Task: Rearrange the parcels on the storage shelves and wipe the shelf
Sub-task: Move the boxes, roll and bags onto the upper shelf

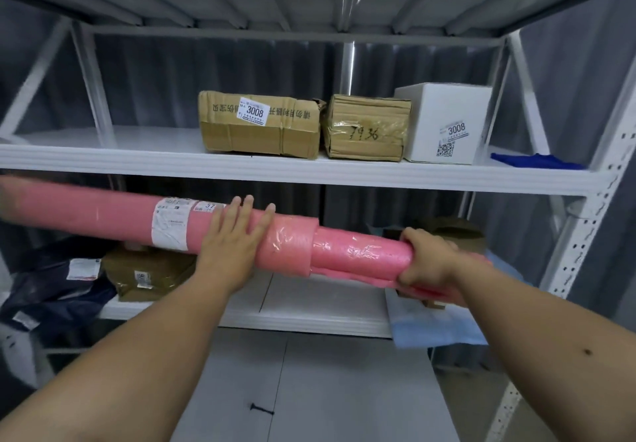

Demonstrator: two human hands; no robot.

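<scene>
A long pink foam-wrapped tube parcel (113,216) lies crosswise in front of the lower shelf, held in the air. My left hand (234,238) rests flat on its middle with fingers spread. My right hand (426,259) is closed around its right end. On the upper shelf (103,157) stand two brown cardboard parcels (261,128) (366,128) and a white box (444,123) labelled 3008. A blue cloth (537,161) lies at the shelf's right end.
The lower shelf (309,310) holds a dark blue bag parcel (58,286), a brown taped parcel (148,274), a light blue package (433,328) at the right and another brown parcel (457,231) behind my right hand. White perforated uprights (581,231) frame the right side.
</scene>
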